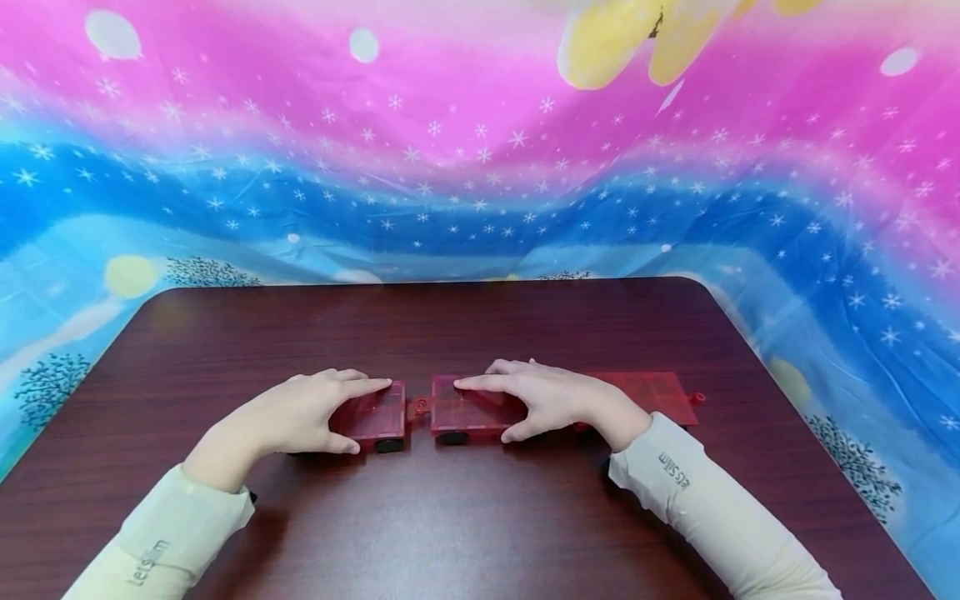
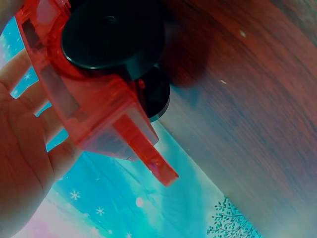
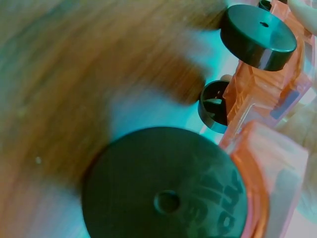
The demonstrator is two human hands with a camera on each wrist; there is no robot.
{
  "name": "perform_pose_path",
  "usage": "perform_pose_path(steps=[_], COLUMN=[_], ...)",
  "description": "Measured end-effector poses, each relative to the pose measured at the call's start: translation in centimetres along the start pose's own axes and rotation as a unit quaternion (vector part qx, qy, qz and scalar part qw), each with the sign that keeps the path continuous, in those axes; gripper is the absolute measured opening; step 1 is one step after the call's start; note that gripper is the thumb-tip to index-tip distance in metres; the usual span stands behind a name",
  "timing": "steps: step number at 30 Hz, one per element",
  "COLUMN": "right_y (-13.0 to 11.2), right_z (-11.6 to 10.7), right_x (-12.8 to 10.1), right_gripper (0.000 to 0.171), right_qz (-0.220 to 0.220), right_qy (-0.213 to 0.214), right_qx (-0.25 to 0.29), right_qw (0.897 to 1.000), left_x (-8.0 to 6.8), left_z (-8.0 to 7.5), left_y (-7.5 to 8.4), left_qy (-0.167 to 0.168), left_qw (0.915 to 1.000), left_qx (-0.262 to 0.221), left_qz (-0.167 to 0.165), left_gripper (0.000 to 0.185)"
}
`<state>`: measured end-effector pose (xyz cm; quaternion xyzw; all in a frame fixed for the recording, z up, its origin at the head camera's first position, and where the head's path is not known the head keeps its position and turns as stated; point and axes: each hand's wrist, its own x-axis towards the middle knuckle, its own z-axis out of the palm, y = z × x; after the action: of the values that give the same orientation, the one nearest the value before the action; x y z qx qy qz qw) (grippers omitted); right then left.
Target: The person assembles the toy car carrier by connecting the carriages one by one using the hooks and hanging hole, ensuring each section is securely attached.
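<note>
My left hand [image 1: 300, 412] grips a see-through red toy wagon [image 1: 382, 414] across its width, thumb on the near side and fingers over the far side. Black wheels [image 2: 114, 37] and a red coupling tab [image 2: 148, 151] on this wagon show in the left wrist view. A second red wagon [image 1: 457, 404] is held the same way by my right hand [image 1: 551, 398]. Between these two wagons lies a small red ring coupling [image 1: 420, 407]; whether it is hooked cannot be told. Partly behind my right wrist stands a third red wagon [image 1: 656, 396].
All three wagons stand in a row on a dark wood table [image 1: 480, 517] with rounded far corners. At the third wagon's right end a red ring [image 1: 699, 397] sticks out. Behind the table hangs a pink and blue patterned cloth [image 1: 450, 167].
</note>
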<state>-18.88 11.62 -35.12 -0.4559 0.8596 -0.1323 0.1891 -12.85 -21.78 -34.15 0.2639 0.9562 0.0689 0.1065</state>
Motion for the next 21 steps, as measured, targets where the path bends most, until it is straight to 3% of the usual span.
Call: perform_pose_path(steps=[21], right_y=[0.37], right_z=[-0.11], right_x=[-0.38], right_gripper=[0.085], right_qz=[0.016], right_qy=[-0.001], right_qx=[-0.007], right_qw=[1.000], left_x=[0.01], left_z=[0.26], left_y=[-0.20], left_qy=[0.011], left_qw=[0.9999], left_qx=[-0.010], left_qz=[0.003], left_gripper=[0.083])
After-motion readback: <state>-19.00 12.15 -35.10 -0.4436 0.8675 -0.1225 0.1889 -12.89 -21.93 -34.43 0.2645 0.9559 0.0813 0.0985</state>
